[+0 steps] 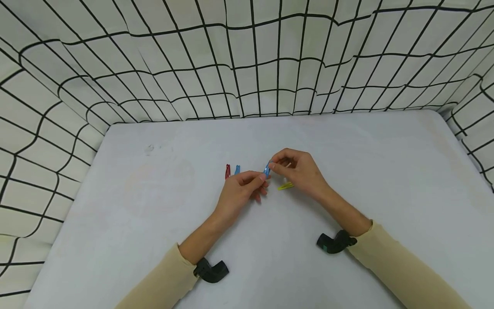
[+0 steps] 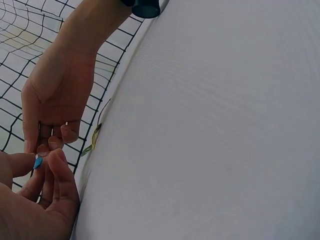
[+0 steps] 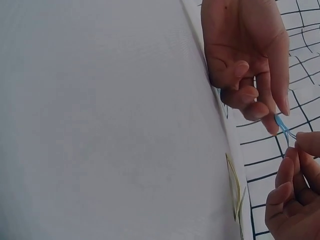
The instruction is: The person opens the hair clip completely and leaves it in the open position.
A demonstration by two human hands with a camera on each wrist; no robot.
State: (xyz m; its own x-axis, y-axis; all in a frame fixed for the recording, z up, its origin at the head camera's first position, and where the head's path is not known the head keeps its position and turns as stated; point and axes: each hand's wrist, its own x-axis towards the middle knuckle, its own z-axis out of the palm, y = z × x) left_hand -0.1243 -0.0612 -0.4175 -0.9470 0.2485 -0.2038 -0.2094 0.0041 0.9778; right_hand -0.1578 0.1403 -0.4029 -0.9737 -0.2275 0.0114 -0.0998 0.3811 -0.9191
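Note:
A light-blue hair clip (image 1: 267, 170) is held up between both hands over the table. My left hand (image 1: 240, 189) pinches its lower end between thumb and forefinger. At the upper end, the thumb and fingertips of my right hand (image 1: 305, 174) grip it. In the right wrist view the blue hair clip (image 3: 282, 123) has its thin prongs spread apart toward the right fingertips. Beyond the left hand lie a red hair clip (image 1: 227, 171) and a second blue hair clip (image 1: 237, 169), partly hidden. A yellow hair clip (image 1: 285, 186) lies below the right hand, which partly covers it.
The white table (image 1: 154, 223) stretches around both hands. Black wire mesh (image 1: 266, 68) over a pale wall rises along the back and both sides. A dark device (image 1: 335, 242) sits on the right wrist, and another dark device (image 1: 211, 271) on the left.

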